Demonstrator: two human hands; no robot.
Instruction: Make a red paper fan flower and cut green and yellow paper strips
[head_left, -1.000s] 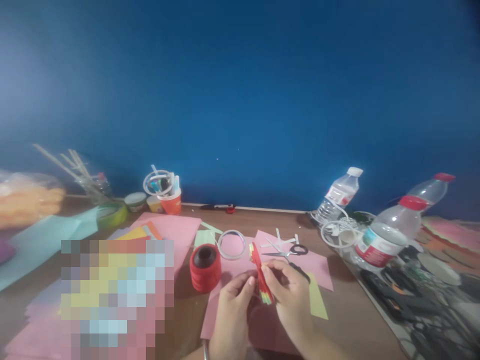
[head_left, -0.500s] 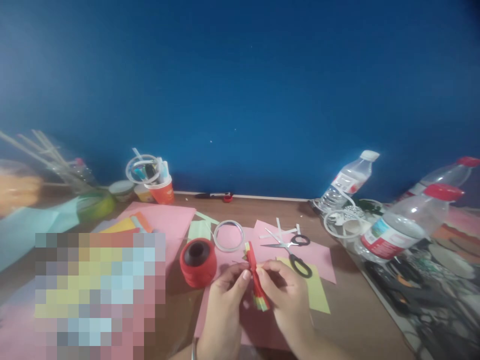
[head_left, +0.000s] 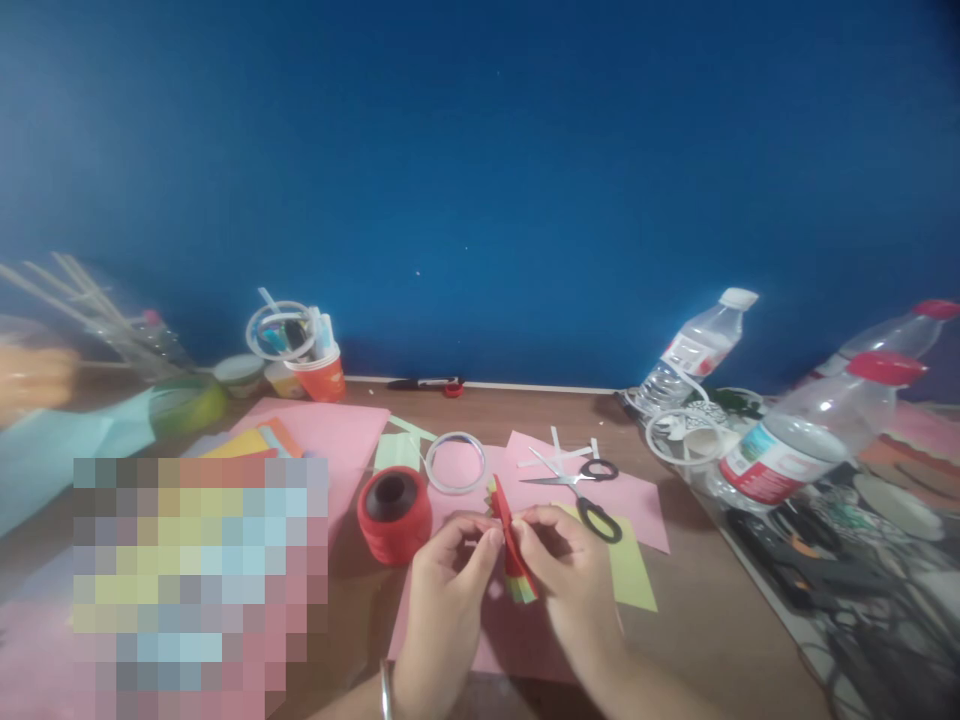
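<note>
Between my hands is a narrow folded paper strip (head_left: 520, 570), red on its outer face with yellow-green layers at its ends. My left hand (head_left: 450, 575) pinches at its middle from the left, thumb against forefinger. From the right, my right hand (head_left: 574, 570) pinches the same middle part with thumb and forefinger. Whether a thin tie runs between the fingertips is too small to make out. A red spool of ribbon (head_left: 395, 535) stands just left of my left hand. Scissors (head_left: 577, 485) with black handles lie open beyond my right hand, on pink and yellow paper.
Pink paper (head_left: 510, 640) lies under my hands, with a clear tape roll (head_left: 456, 463) beyond. An orange cup (head_left: 319, 375) of pens stands back left. Plastic bottles (head_left: 817, 440) and cables crowd the right. A blue wall (head_left: 480, 200) closes the back; a blurred patch covers the left.
Both hands still pinch the folded paper strip, whose red faces now look more slanted and parted near the middle. The whole view has shifted slightly.
</note>
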